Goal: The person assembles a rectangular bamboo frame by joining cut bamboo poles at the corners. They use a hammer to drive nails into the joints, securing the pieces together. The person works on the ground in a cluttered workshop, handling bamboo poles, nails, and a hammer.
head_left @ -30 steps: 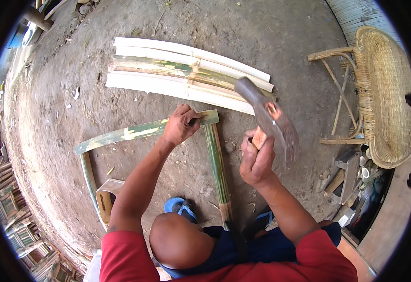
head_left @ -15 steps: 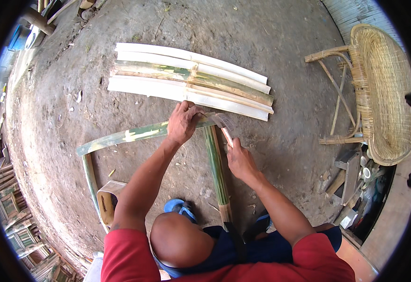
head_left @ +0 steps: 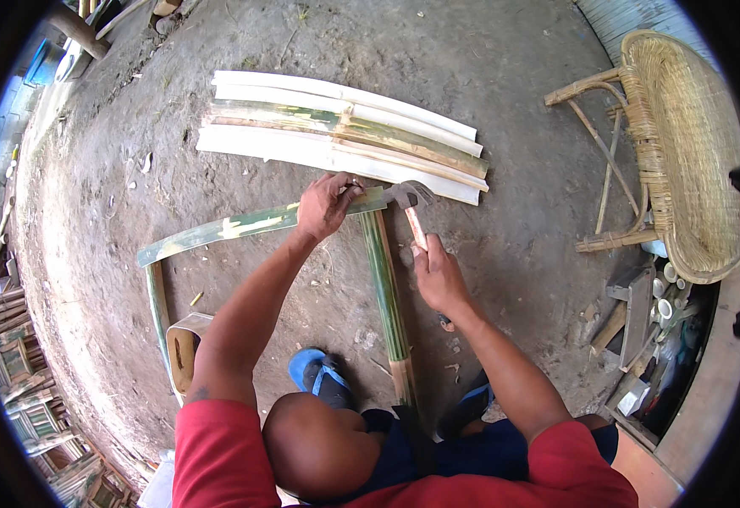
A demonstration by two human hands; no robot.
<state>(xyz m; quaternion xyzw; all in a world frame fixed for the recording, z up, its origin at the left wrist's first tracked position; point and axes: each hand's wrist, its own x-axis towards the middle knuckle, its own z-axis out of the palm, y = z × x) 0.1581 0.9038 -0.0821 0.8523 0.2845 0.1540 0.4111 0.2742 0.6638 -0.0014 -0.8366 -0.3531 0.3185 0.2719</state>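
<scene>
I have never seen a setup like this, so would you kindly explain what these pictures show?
No machine here: these are a person's own bare hands. Every picture comes from one wide fisheye camera on their head, looking down, so straight edges bend. The right hand grips a hammer by its handle, the hammer's head close to one end of a flat bamboo strip. The left hand is on that strip; whether it pinches anything small is hard to tell. Beyond it, split bamboo strips lie on the dirt ground.

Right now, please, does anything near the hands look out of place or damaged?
Slightly odd: beyond the left hand, one middle bamboo strip shows green skin, while the outer strips look pale. Nothing looks clearly damaged.
</scene>
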